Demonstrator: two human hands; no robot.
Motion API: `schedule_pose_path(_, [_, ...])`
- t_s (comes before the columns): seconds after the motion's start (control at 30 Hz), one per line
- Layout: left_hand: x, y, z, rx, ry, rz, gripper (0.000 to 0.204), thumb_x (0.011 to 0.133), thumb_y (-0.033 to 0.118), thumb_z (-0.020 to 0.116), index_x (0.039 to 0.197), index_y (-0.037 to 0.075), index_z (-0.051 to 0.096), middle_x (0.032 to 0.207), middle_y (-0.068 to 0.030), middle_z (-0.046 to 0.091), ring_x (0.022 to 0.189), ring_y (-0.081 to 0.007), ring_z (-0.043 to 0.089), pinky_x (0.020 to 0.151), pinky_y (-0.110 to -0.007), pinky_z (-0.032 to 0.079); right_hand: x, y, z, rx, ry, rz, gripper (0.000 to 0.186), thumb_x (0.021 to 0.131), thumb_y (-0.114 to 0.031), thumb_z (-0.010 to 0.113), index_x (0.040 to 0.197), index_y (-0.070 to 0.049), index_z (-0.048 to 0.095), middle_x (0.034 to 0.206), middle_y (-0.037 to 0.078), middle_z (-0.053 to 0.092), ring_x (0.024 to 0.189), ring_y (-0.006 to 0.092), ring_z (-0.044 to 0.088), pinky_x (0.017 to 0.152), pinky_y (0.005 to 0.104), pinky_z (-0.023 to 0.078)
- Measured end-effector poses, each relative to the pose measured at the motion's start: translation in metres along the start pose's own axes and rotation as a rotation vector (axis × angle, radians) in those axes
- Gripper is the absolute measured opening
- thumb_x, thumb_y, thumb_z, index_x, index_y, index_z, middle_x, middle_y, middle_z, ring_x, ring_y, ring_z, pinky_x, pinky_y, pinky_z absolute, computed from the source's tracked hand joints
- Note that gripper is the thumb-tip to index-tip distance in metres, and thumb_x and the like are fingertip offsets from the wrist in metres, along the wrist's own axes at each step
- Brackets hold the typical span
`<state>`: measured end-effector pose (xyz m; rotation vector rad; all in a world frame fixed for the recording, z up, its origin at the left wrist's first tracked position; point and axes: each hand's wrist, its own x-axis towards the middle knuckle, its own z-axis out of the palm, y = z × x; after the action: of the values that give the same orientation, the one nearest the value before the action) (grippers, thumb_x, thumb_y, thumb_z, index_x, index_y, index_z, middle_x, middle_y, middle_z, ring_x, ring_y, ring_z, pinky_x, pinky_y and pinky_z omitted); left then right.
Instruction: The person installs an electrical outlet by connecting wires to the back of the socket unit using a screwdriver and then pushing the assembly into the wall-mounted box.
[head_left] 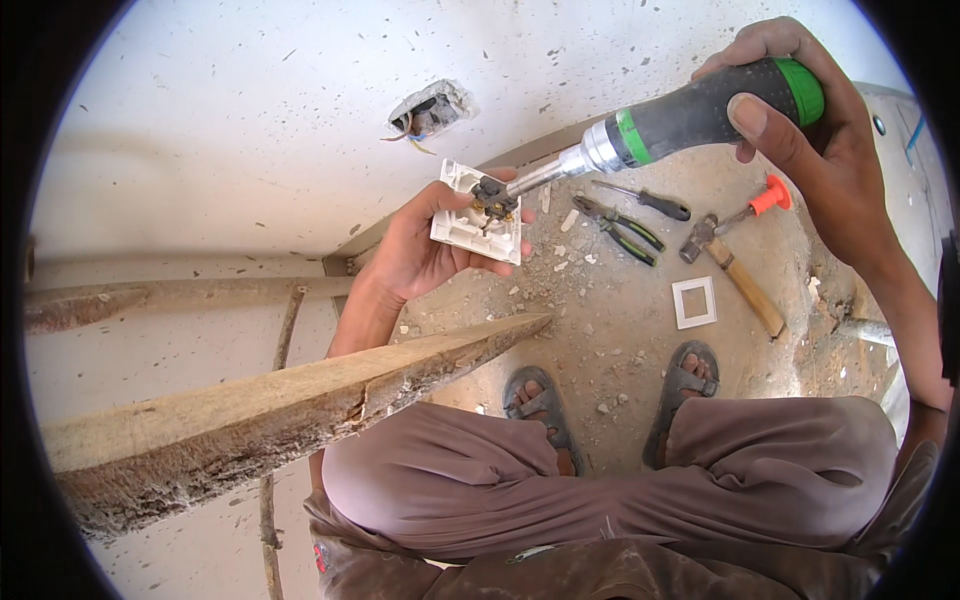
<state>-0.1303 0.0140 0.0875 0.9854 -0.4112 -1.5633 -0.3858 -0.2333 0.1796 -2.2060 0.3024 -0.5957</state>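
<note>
My right hand (805, 120) is wrapped round the thick black-and-green handle of a screwdriver (690, 112). Its metal shaft points down to the left, and the tip meets the black terminal block on the back of a white wall socket or switch (478, 236). That white fitting rests in my left hand (415, 240), thumb on its near side and fingers beneath, its back turned up. Brass-coloured screws show beside the shaft's tip. Above it, a wall box (432, 112) sits in a rough hole with a few loose wires (412, 138) hanging out.
On the dusty, rubble-strewn floor lie pliers (620, 228), another screwdriver (650, 200), a hammer (735, 275), a chisel with an orange guard (768, 197) and a white square frame (694, 302). A rough wooden beam (250, 410) crosses the left, over my left forearm. My sandalled feet are below.
</note>
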Motion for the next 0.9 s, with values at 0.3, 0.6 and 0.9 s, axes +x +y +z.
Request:
schedule_pose_path(0.3, [0.0, -0.001, 0.002, -0.013, 0.004, 0.021, 0.061, 0.092, 0.021, 0.037, 0.146, -0.005, 0.03, 0.122, -0.0341, 0.058, 0.099, -0.0439, 0.067, 0.075, -0.047, 0.064, 0.004, 0.008, 0.004, 0.015, 0.026, 0.045, 0.041, 0.091, -0.048, 0.066, 0.114, -0.014, 0.062, 0.094, 0.003, 0.066, 0.078, 0.0115, 0.062, 0.067, 0.0251, 0.053])
schedule_pose_path(0.6, [0.002, 0.0, 0.005, -0.038, -0.002, 0.018, 0.059, 0.092, 0.02, 0.037, 0.145, -0.005, 0.03, 0.12, -0.0345, 0.058, 0.098, -0.045, 0.067, 0.075, -0.048, 0.064, 0.001, 0.013, 0.005, 0.066, 0.069, 0.133, 0.043, 0.09, -0.052, 0.066, 0.114, -0.016, 0.063, 0.088, 0.003, 0.065, 0.076, 0.0122, 0.064, 0.068, 0.0257, 0.054])
schedule_pose_path(0.9, [0.004, 0.0, 0.006, -0.075, -0.009, -0.012, 0.057, 0.093, 0.02, 0.036, 0.144, -0.005, 0.03, 0.12, -0.0352, 0.058, 0.098, -0.0465, 0.066, 0.076, -0.047, 0.064, 0.003, 0.015, -0.001, 0.071, 0.043, 0.105, 0.041, 0.091, -0.05, 0.066, 0.112, -0.015, 0.062, 0.088, 0.003, 0.065, 0.076, 0.0121, 0.063, 0.068, 0.0257, 0.053])
